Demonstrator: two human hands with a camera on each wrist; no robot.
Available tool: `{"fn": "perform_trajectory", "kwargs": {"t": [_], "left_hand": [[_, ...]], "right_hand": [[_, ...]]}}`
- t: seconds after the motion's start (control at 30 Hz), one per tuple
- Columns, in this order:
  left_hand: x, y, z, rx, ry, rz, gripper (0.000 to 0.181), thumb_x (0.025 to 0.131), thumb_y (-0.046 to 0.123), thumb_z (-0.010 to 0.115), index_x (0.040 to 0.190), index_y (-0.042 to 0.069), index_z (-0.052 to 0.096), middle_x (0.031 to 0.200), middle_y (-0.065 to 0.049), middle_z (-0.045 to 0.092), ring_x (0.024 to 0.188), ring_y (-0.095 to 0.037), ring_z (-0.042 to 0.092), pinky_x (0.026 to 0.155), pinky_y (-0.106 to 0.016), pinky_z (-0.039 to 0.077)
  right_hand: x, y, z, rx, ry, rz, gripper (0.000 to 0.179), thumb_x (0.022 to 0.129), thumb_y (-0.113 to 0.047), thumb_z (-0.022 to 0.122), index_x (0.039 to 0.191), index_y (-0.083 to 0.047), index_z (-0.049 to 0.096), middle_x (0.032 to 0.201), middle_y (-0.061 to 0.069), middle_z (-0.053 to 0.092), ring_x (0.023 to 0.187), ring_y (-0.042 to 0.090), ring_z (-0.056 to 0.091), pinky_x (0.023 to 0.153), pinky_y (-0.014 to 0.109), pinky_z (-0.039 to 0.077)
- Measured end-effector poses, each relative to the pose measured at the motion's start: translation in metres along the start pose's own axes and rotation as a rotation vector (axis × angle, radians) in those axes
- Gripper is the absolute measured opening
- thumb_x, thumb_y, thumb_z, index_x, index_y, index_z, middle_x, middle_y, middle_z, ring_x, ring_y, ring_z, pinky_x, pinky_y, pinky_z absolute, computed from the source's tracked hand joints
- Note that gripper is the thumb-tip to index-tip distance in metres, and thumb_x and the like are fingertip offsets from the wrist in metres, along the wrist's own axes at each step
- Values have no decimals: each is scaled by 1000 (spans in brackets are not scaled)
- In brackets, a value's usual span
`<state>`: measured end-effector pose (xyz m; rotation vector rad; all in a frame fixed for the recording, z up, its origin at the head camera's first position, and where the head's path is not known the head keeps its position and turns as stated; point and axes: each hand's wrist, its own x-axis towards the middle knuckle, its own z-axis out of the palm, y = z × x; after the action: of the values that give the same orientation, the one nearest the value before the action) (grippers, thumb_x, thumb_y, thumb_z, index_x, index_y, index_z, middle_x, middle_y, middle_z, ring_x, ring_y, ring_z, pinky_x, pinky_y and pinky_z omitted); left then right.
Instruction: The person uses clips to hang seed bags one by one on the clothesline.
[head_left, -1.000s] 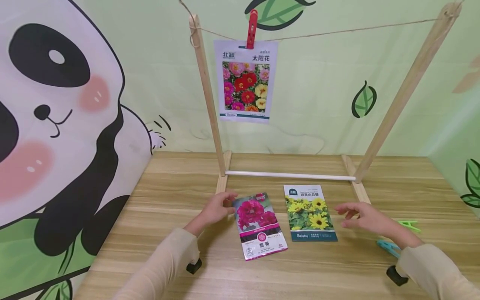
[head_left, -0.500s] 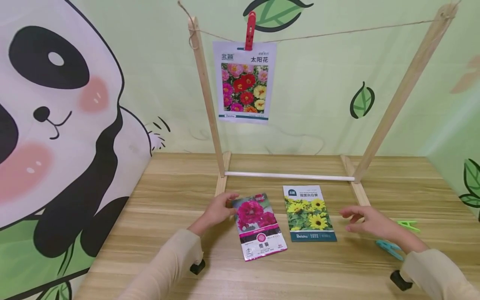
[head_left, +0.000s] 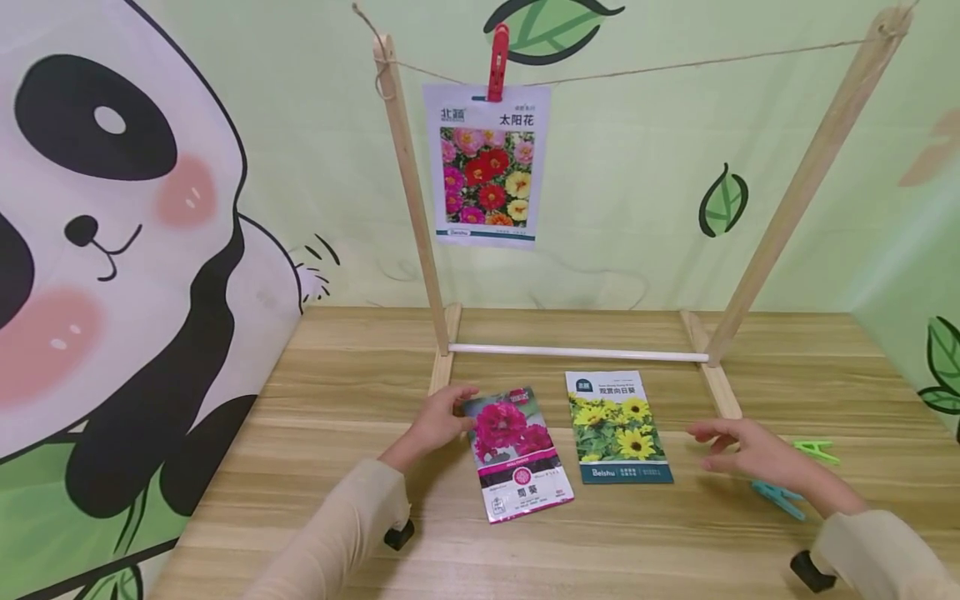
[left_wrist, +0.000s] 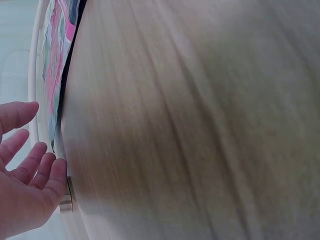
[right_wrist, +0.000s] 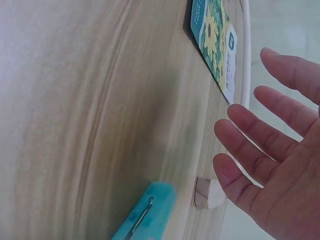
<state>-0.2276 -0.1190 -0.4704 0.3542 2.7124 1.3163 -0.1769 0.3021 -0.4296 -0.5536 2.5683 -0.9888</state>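
My left hand (head_left: 438,419) is beside the upper left corner of a pink hollyhock seed packet (head_left: 517,454) on the table. The left wrist view shows its fingers (left_wrist: 31,162) loosely spread, with nothing in them. To the right lies a yellow sunflower seed packet (head_left: 621,429). My right hand (head_left: 742,447) hovers to the right of that packet, fingers (right_wrist: 260,142) relaxed and holding nothing. A blue clothespin (head_left: 780,498) and a green clothespin (head_left: 816,452) lie near the right forearm. From a twine line, a red clothespin (head_left: 498,62) holds up a third flower seed packet (head_left: 487,175).
Two wooden posts (head_left: 411,200) carry the twine (head_left: 675,67), joined low down by a white rod (head_left: 577,352). The frame's feet (head_left: 720,390) stand on the wood-grain table (head_left: 600,550). Behind is a pale green backdrop (head_left: 615,192) printed with a panda (head_left: 213,283).
My right hand has drawn back slightly to the right, away from the sunflower packet. My left hand stays nearly still by the pink packet. Neither packet on the table has moved.
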Motion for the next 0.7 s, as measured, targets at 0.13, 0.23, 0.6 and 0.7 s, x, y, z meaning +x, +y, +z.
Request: {"fn": "perform_trajectory", "kwargs": {"t": [0.13, 0.23, 0.6, 0.7], "left_hand": [[0, 0, 0, 4, 4, 0, 44, 74, 0, 65, 117, -2, 53, 113, -19, 55, 104, -33, 52, 90, -44, 42], [1, 0, 1, 12, 3, -6, 44, 74, 0, 65, 117, -1, 53, 113, -19, 56, 105, -33, 52, 91, -43, 41], [3, -3, 3, 29, -4, -17, 45, 74, 0, 64, 118, 0, 53, 116, -17, 55, 108, -32, 51, 92, -43, 41], [3, -2, 3, 37, 1, -8, 44, 74, 0, 65, 117, -1, 53, 116, -17, 56, 108, -32, 51, 92, -42, 41]], "right_hand": [[-4, 1, -1, -12, 14, -34, 48, 80, -20, 63, 118, 7, 49, 110, 25, 55, 88, 22, 56, 67, 20, 47], [-7, 3, -1, -14, 21, -46, 48, 81, -20, 63, 118, 8, 49, 110, 25, 55, 88, 20, 55, 67, 20, 46], [-16, 10, 2, -68, 49, -17, 50, 79, -25, 64, 117, 4, 51, 114, 21, 55, 93, 26, 53, 71, 27, 46], [-19, 11, 3, -101, 64, -14, 49, 79, -26, 64, 116, 3, 51, 114, 20, 56, 94, 30, 53, 73, 33, 46]]}}
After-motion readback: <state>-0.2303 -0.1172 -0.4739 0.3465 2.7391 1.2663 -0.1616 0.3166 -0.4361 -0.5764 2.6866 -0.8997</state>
